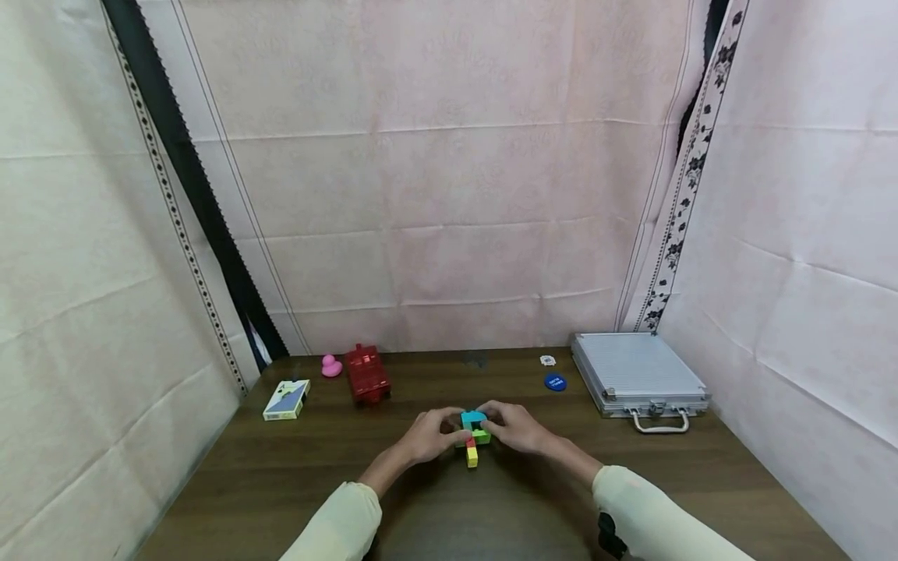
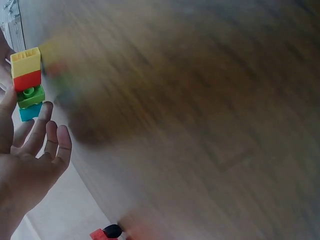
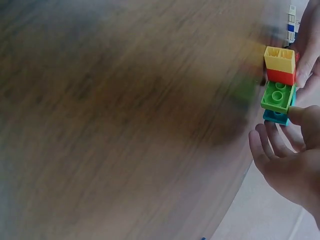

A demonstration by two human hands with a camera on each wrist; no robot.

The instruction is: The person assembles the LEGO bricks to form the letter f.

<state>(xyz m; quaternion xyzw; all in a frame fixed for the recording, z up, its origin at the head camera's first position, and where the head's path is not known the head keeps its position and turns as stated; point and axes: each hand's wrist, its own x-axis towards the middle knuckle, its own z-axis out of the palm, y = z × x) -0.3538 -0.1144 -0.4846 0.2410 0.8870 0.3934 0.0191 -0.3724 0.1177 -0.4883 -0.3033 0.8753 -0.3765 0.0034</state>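
Both hands hold one small stack of toy building bricks above the table. In the head view, a yellow brick [image 1: 472, 458] points toward me, followed by a red brick [image 1: 471, 442], a lime-green brick [image 1: 482, 437] and a blue brick [image 1: 473, 418] at the far end. My left hand [image 1: 425, 436] pinches the stack from the left, its thumb near the red and green bricks. From the right, my right hand [image 1: 517, 427] pinches it, with the thumb by the green brick [image 3: 276, 96] and fingertips at the blue brick [image 3: 275, 117]. Hollow undersides show on the yellow brick [image 2: 26, 61].
Back left on the wooden table [image 1: 281, 499] are a small card box [image 1: 286, 400], a pink toy duck [image 1: 331, 365] and a red toy vehicle [image 1: 367, 374]. A blue disc [image 1: 555, 382], a small white patterned piece [image 1: 547, 361] and a silver case [image 1: 640, 374] lie right. Cloth hangs behind.
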